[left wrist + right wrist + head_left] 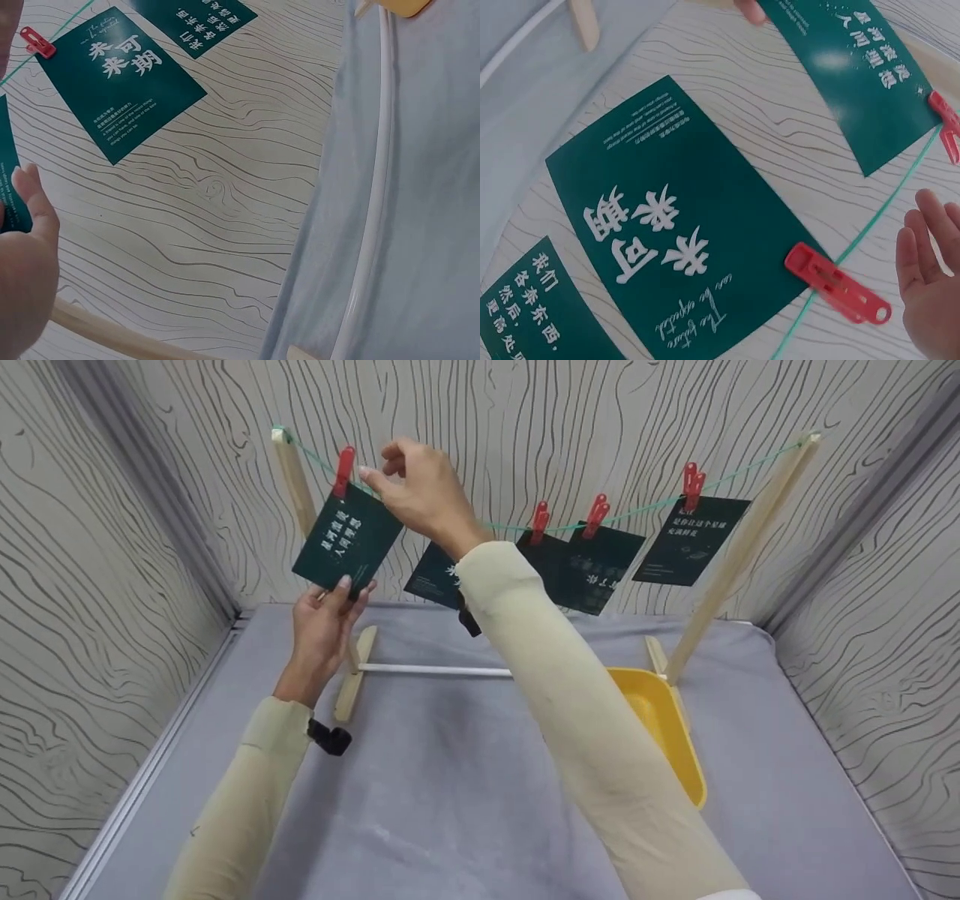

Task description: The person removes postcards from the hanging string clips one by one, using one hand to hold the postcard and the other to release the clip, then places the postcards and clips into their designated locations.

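Head view: left hand (321, 631) pinches the lower edge of the leftmost green card (352, 536), thumb in front, other fingers mostly hidden; likely a steadying grip so the card doesn't swing. The card hangs tilted near the left post (294, 484), its top corner in a red clip (344, 471) at the green cord (889, 201).

Right hand (431, 495) holds nothing: fingers loosely bent, thumb beside the clip. Right wrist view shows a gap between those fingers and the clip, so the clip alone seems to carry the card's top.

Next card along (652, 225) also hangs tilted, apparently because its one clip (832, 281) grips near a corner, not mid-edge. Three more cards hang further right, with red clips; the last (690, 540) is just beside the right post (739, 559).

Posts stand apart and keep the cord off the table, though it sags mid-span, presumably from card weight. White rod (439, 670) runs between the post feet, probably bracing them. Yellow tray (694, 780) sits by the right foot, within reach; contents can't be told, sleeve covers part.
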The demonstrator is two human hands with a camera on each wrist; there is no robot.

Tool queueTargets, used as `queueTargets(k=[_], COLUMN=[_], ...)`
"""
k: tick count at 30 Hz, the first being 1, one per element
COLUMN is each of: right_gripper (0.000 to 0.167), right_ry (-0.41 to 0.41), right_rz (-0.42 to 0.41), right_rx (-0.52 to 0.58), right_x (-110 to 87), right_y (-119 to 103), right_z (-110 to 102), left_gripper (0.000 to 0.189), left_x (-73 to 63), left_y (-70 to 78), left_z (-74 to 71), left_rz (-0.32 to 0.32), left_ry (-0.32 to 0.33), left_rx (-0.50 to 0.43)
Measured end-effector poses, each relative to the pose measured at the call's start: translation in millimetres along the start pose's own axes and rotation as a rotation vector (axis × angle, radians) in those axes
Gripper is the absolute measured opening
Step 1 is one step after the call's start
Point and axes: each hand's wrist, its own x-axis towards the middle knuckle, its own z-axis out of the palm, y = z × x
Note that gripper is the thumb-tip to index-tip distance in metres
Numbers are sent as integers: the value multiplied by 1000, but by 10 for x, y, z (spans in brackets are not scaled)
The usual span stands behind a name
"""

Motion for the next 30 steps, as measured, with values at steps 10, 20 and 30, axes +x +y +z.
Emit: queueTargets(k=[10,20,30], right_gripper=[48,44,50], right_ry=[-64,-45,-34], right_rz=[70,94,129], right_rx=[163,308,351], right_x=[71,73,122], right_y=[-184,-143,-169], right_z=[108,136,218], left_gripper=[47,48,47], left_x=[2,0,-19], left_y=[40,10,-20], left_z=[-23,1,14], left_rz=[-3,-10,6], left_ry=[10,16,6], left_rx=[16,5,1])
